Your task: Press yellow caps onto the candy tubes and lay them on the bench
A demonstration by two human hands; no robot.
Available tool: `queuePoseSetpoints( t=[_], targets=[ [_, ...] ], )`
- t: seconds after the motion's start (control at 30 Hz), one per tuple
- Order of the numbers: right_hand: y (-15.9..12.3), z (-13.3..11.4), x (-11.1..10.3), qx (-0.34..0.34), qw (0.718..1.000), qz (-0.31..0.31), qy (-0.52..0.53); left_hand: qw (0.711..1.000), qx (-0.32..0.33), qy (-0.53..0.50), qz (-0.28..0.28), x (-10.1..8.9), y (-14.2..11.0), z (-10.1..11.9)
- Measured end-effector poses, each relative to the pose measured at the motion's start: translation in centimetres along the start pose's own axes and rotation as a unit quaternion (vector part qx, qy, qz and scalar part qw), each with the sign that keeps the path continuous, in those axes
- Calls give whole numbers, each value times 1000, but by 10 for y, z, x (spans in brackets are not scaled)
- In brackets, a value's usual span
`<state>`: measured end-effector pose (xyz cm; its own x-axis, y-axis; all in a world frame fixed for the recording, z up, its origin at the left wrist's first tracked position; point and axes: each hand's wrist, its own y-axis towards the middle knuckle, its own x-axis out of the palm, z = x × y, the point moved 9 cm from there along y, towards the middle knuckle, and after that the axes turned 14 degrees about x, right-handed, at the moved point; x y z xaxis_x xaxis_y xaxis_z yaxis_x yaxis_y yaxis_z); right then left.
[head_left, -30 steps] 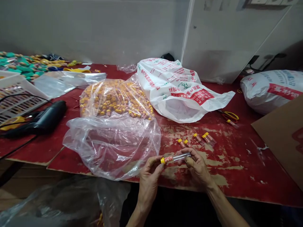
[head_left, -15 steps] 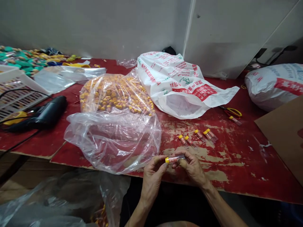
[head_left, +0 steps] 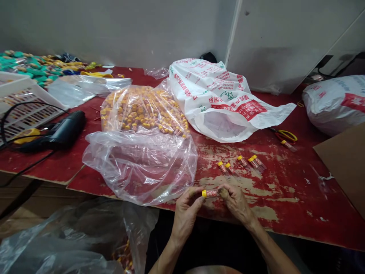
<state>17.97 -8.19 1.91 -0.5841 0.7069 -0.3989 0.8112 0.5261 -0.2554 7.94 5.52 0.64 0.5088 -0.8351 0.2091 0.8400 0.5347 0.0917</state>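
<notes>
Above the table's front edge, a small clear tube (head_left: 211, 193) with a yellow cap lies nearly level between my hands. Reddish print or contents show through its wall. My left hand (head_left: 184, 211) pinches the capped end. At the opposite end, the closed fingers of my right hand (head_left: 238, 205) cover the tip of the tube. Several similar yellow-capped tubes (head_left: 243, 162) lie loose on the table just beyond my right hand. To the left, a large clear plastic bag (head_left: 139, 163) holds many yellow-capped pieces.
The worn red table (head_left: 285, 190) carries a white printed sack (head_left: 211, 91), yellow-handled scissors (head_left: 286, 134), a black heat gun or dryer (head_left: 67, 131) with a cord, and a white basket (head_left: 31, 102). A cardboard piece (head_left: 345, 163) stands at right. Clear plastic (head_left: 71, 236) hangs below the edge.
My right fingers have shifted from around the tube's middle to its uncapped end, so more of its printed side shows. The whole scene sits slightly farther right in view.
</notes>
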Motion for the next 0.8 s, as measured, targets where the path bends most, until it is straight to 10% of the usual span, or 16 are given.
queuePoseSetpoints(
  t=[0.8],
  targets=[
    [-10, 9, 19, 8, 997, -38, -60, 999, 39, 7, 25, -24, -2, 26]
  ],
)
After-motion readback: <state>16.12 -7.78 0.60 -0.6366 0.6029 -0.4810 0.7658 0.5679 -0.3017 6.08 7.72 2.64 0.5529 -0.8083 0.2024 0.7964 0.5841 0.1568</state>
